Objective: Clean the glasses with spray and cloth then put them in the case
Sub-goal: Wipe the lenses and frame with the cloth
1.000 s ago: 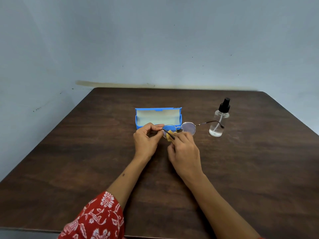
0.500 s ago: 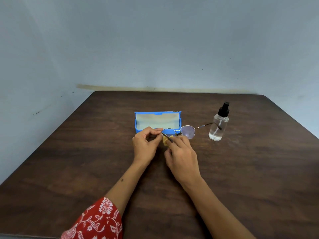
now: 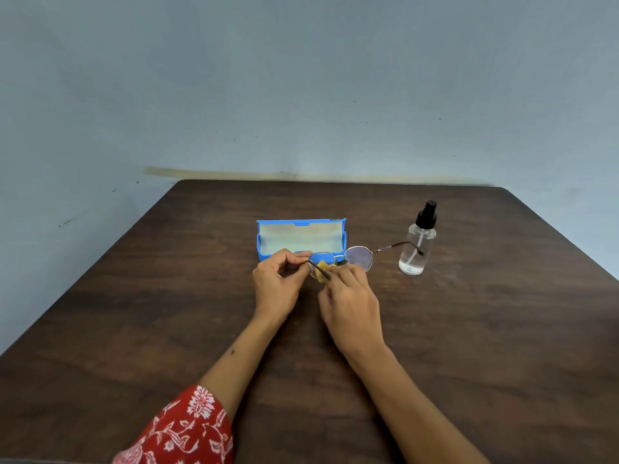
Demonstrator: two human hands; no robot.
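Head view: left hand still pinches the glasses at the left lens rim, mid-table before the open blue case; right hand keeps the yellow cloth pressed there. Little has shifted, so wiping continues, with casing still ahead

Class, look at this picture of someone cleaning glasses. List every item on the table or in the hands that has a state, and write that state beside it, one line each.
glasses: unfolded, held above the table, not yet in the case
cloth: bunched against the left-hand lens
glasses case: open, nothing visible inside
spray bottle: upright, partly filled, untouched
left hand: grip shut on the frame's end
right hand: grip shut on the cloth
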